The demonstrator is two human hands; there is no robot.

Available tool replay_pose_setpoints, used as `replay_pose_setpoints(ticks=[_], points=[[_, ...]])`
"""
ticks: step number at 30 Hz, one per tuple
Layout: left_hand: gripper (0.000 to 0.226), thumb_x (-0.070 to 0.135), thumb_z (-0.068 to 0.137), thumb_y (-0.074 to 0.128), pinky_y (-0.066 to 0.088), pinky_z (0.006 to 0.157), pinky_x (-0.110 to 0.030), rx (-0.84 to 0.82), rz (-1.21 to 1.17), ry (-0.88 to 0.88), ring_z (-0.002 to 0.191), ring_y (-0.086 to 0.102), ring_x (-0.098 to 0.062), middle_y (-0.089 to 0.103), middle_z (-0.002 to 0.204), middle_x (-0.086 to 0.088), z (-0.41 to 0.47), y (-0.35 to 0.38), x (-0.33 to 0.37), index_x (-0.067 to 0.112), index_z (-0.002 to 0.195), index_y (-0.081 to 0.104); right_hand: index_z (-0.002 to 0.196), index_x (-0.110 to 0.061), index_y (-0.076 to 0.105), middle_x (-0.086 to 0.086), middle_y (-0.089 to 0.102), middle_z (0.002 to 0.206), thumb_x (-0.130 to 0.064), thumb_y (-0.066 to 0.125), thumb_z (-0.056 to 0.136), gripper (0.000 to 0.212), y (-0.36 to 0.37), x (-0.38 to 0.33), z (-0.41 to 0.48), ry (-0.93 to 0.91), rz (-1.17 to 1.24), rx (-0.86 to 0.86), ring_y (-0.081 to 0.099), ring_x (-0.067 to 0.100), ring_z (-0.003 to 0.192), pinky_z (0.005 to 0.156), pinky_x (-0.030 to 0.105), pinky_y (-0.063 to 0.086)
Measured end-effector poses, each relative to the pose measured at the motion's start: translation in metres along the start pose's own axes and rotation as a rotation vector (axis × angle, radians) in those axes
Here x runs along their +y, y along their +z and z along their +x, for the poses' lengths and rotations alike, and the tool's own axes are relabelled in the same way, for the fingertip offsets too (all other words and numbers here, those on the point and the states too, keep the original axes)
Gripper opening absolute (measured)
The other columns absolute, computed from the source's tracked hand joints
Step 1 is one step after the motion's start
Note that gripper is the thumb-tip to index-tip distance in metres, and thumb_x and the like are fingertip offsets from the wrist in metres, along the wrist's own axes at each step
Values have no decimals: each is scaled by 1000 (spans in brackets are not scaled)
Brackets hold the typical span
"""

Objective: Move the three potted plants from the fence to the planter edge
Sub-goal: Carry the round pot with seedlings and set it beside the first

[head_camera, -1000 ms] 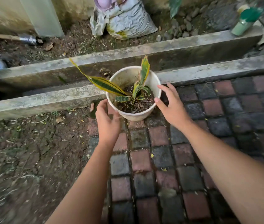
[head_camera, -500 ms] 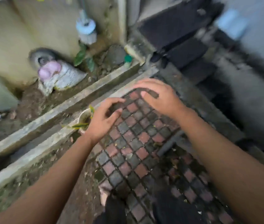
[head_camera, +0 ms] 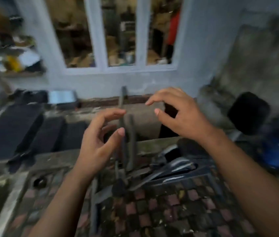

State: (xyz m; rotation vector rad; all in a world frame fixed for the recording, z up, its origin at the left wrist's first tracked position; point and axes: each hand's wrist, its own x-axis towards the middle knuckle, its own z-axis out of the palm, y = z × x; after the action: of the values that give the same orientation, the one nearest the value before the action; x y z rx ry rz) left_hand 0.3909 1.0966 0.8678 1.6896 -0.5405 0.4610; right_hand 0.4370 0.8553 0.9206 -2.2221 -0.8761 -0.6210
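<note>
— Both empty? Left hand (head_camera: 97, 142) and right hand (head_camera: 181, 115) hang open, fingers curled, probably ready for another pot.
— Where's the plant?
— No pot in view; just the window (head_camera: 118, 33) and brick paving (head_camera: 169, 211).

Dim, flat daylight with soft shadows; heavy motion blur smears the left and right edges, the window (head_camera: 118, 33) at upper centre brightest, straight lines bowing outward.
</note>
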Motion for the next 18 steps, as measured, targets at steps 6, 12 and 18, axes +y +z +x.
replay_pose_setpoints(ticks=[6, 12, 18], points=[[56, 58, 97, 64, 43, 115, -31, -439, -177, 130, 138, 61, -20, 65, 142, 11, 63, 203, 32, 36, 144, 42, 116, -7, 76, -2, 69, 115, -7, 66, 93, 25, -172, 76, -123, 285, -193, 249, 62, 13, 113, 107, 37, 43], [64, 45, 88, 63, 32, 125, -22, -801, -329, 145, 151, 38, 3, 40, 157, 16, 85, 392, 51, 47, 143, 30, 118, -8, 75, 7, 72, 119, -5, 68, 92, 27, -288, 117, -262, 557, -394, 440, 62, 19, 119, 110, 41, 42], [57, 52, 79, 67, 37, 113, -19, -1036, -541, 130, 143, 44, 10, 47, 148, 35, 74, 572, 63, 72, 128, 45, 120, -7, 74, 3, 68, 117, -2, 65, 86, 35, -379, 139, -387, 833, -556, 504, 57, 10, 115, 107, 27, 41]])
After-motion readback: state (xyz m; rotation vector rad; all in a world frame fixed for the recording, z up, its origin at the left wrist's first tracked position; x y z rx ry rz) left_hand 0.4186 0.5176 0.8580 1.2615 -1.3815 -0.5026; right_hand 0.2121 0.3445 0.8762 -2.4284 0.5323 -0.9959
